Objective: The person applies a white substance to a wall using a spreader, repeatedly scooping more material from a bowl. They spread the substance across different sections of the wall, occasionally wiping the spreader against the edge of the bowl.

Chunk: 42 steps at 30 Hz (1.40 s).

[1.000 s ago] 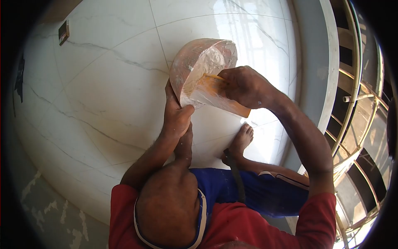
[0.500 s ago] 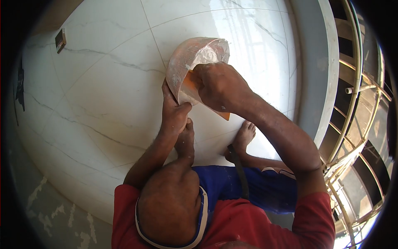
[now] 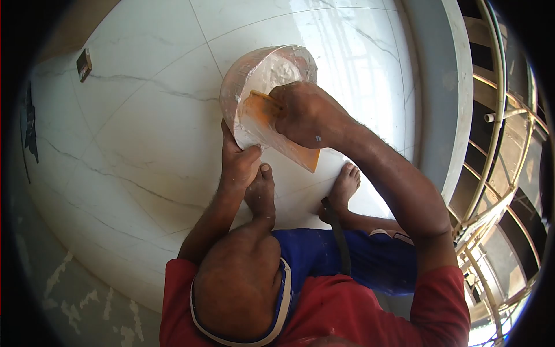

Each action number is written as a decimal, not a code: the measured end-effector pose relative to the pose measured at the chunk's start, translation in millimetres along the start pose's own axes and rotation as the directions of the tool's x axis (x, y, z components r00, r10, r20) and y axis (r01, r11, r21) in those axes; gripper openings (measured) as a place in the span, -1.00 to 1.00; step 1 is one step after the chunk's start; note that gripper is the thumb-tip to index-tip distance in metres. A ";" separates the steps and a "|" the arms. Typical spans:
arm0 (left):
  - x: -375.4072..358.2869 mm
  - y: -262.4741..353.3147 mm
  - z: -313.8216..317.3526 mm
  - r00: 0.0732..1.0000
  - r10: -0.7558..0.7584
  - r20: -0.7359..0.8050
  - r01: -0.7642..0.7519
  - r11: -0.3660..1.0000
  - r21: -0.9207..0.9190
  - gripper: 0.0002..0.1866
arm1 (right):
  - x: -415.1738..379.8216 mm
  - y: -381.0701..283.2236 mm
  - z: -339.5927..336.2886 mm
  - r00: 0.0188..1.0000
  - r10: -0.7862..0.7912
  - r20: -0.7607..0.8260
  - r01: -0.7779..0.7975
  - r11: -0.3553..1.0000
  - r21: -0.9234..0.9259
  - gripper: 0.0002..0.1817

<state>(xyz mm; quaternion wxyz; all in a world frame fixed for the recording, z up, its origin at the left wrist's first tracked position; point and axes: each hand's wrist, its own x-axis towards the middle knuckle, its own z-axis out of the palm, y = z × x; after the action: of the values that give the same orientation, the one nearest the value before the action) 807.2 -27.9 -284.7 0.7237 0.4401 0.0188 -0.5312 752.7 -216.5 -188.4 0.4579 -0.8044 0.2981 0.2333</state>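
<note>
My left hand (image 3: 238, 159) grips the near rim of a pinkish plastic bowl (image 3: 243, 75) that is tilted on its side, its inside smeared with white paste. My right hand (image 3: 305, 113) holds an orange flat scraper (image 3: 289, 144) coated with white paste, its blade pressed into the bowl's opening. My two bare feet (image 3: 344, 188) rest on the white marble floor (image 3: 133, 133) just below the bowl.
A small brown block (image 3: 84, 63) lies on the floor at the far left. A grey ledge (image 3: 445, 92) runs along the right, with a metal railing (image 3: 497, 115) beyond it. Rough plaster-spotted ground shows at the lower left.
The bowl has drifted left and up. My right hand has pushed the scraper into the bowl and then drawn it back a little, so more of the blade shows.
</note>
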 end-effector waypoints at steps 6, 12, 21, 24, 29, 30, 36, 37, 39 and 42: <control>-5.9 0.0 -11.0 1.000 -0.019 0.013 0.020 0.999 -0.042 -0.10 | -2.4 15.7 -8.6 0.995 0.048 0.087 -0.068 0.968 0.240 -0.59; -3.2 -11.1 -8.9 1.000 0.028 -0.013 -0.029 0.994 -0.107 -0.09 | -17.5 28.9 -14.8 0.972 0.106 -0.211 -0.115 0.993 -0.031 -0.66; -1.8 -6.3 -2.1 0.999 0.016 -0.031 -0.014 0.998 0.055 -0.03 | -6.8 6.7 17.4 0.955 -0.202 -0.218 0.086 0.890 -0.448 -0.85; -2.6 -7.5 -5.1 0.999 0.011 -0.052 -0.006 0.995 0.098 -0.03 | -10.3 1.0 32.2 0.985 -0.168 -0.042 0.138 0.910 -0.390 -0.77; -5.2 -12.8 -5.3 0.999 0.012 -0.049 -0.006 0.993 0.120 -0.05 | -3.5 17.5 21.0 0.995 -0.092 -0.029 0.082 0.963 -0.257 -0.79; -5.9 -12.7 -5.7 0.997 0.007 -0.073 0.003 0.990 0.140 -0.08 | -3.9 25.9 17.6 0.996 -0.080 -0.038 0.066 0.960 -0.271 -0.79; -1.1 -10.1 -9.8 0.997 0.057 -0.043 -0.055 0.997 0.045 -0.03 | -38.1 77.7 -65.4 0.992 0.009 0.129 -0.069 0.880 0.470 -0.74; -1.2 -10.1 -12.0 0.995 0.089 -0.041 -0.087 0.996 0.031 -0.02 | -48.7 102.8 -83.4 0.991 0.048 0.125 -0.117 0.762 0.637 -0.71; -2.1 -8.6 -19.0 0.995 0.086 -0.046 -0.085 0.996 0.031 -0.02 | -77.9 136.0 -133.6 0.991 0.135 0.002 -0.087 0.634 0.768 -0.49; -5.1 -3.9 -19.7 0.993 0.071 -0.093 -0.069 0.997 0.020 -0.03 | -124.4 182.7 -206.8 0.898 0.377 -0.228 -0.124 0.713 0.690 -0.42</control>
<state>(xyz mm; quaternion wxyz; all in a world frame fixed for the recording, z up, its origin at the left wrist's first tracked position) 810.6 -11.3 -296.6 0.7367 0.4709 0.0330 -0.4842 558.6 -438.1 -119.3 0.6139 -0.5696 0.5459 0.0259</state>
